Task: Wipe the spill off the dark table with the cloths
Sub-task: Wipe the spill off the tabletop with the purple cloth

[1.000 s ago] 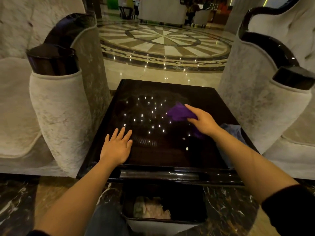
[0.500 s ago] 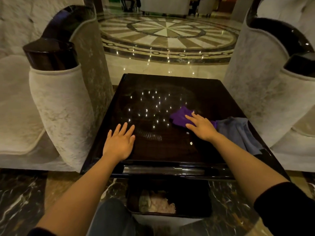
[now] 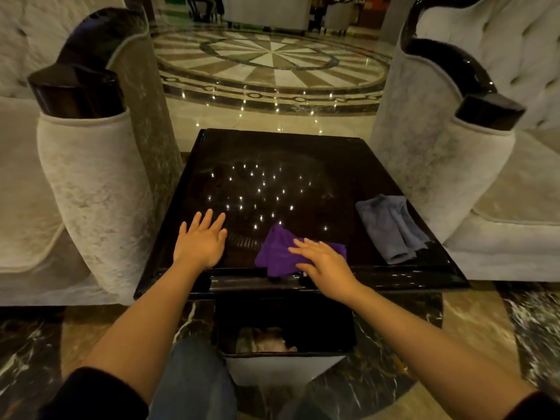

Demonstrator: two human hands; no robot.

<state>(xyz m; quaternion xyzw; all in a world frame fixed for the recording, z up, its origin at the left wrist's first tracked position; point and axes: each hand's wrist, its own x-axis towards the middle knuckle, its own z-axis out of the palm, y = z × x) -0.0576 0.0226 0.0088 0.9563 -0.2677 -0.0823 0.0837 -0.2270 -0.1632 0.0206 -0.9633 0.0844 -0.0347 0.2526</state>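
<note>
Right hand: the right hand lies flat on the purple cloth, fingers straight and a little spread. It presses down on the cloth and does not pinch it. I think that is so the cloth can slide and soak up the wet.

Left hand: the left hand is flat on the bare table top, fingers spread wide, holding nothing. It looks like it is there to lean on.

Purple cloth: it sits bunched up near the front edge of the dark table, between the two hands. One corner hangs a bit over the rim.

Gray cloth: the gray cloth lies folded on the right side of the table, well apart from the hands. Nobody is touching it. I guess it waits for a second wipe.

Spill: I cannot see any wet patch. The top is dark and shiny, with small light dots on it.

Bin: a dark bin stands on the floor just under the front edge. It has some pale crumpled stuff inside; I cannot tell what.

Chairs: a pale armchair stands on each side of the table.
</note>
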